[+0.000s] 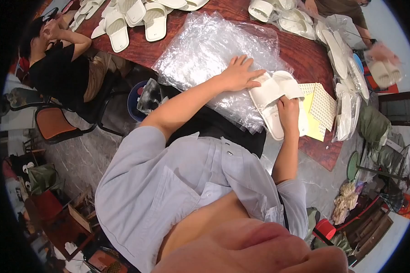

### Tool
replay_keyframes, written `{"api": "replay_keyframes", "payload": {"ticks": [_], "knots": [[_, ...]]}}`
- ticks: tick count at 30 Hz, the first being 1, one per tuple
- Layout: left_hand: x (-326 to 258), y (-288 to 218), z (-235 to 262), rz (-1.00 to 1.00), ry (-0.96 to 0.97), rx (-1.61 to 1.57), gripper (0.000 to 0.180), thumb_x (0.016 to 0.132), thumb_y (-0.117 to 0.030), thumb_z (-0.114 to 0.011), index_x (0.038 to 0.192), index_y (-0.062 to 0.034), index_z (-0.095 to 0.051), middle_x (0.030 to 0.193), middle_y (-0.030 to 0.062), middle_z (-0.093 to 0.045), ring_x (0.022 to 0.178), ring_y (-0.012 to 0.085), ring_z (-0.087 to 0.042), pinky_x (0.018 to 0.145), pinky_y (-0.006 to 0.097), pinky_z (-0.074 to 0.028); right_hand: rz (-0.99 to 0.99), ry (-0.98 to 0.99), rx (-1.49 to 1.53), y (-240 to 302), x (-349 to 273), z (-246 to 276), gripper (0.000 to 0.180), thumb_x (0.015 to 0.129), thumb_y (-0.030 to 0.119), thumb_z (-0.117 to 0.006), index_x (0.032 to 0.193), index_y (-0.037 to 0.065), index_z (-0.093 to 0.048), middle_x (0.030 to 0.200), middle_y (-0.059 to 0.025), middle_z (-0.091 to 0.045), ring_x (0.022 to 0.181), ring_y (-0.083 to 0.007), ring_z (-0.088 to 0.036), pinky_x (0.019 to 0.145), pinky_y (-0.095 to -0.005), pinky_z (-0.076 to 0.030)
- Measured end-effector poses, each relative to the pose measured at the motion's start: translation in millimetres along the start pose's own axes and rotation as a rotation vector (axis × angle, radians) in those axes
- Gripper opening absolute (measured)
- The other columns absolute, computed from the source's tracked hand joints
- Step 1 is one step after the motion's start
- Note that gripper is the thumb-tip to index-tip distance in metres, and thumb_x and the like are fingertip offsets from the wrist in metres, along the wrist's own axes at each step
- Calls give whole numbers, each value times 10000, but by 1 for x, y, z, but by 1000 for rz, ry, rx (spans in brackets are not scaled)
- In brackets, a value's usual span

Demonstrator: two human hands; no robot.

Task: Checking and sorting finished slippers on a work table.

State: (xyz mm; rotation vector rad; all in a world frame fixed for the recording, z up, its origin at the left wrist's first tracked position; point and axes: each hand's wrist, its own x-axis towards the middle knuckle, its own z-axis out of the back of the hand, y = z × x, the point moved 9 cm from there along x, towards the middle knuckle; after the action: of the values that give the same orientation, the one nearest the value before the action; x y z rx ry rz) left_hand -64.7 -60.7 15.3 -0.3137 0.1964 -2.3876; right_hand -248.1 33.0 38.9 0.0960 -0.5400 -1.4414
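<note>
My left hand [238, 75] lies with spread fingers on a stack of clear plastic bags [193, 52], its thumb close to a pair of white slippers [267, 91]. My right hand [289, 113] grips the slippers, with its fingers tucked partly under the straps and hidden there. The slippers sit side by side at the right edge of the bags, toes pointing away from me. Just to their right are sheets of small stickers [322, 107] and a yellow sheet [315, 129] on the dark red table [307, 57].
Loose white slippers [116, 32] are heaped at the far left of the table. Bagged slippers [346, 107] line its right edge, with more bagged ones [296, 22] at the back. A person in black [54, 73] sits at the left, near a blue bin [134, 102] and a chair [57, 123].
</note>
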Motion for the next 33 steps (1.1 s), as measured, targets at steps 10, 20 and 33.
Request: {"api": "replay_keyframes", "payload": {"ticks": [10,20,33], "knots": [[-5,4,-7,-44,-196,33,611,975,-602,-554,1529,-353,-484,1502,225,-442,1436,481,-337,1171,618,-233,-359,-480,-168,-23,-52,125,170,892,75,-651,994,1,-765,801,-245,-701,699,-390,-663,713,-449,-530],[-17,1,14,-17,-145,43,624,975,-524,-608,1532,-271,-489,1533,225,-430,1451,458,-354,1189,576,-258,91,-61,1022,184,6,111,190,857,66,-715,1024,-11,-758,811,-103,-756,817,-211,-723,800,-338,-569],[-17,19,2,-27,-423,-432,621,927,-418,-608,1465,-114,-544,1516,182,-511,1469,387,-365,1201,581,-243,-176,-180,735,92,75,-22,263,908,92,-710,1142,-28,-722,976,-199,-767,880,-229,-727,803,-339,-543]]}}
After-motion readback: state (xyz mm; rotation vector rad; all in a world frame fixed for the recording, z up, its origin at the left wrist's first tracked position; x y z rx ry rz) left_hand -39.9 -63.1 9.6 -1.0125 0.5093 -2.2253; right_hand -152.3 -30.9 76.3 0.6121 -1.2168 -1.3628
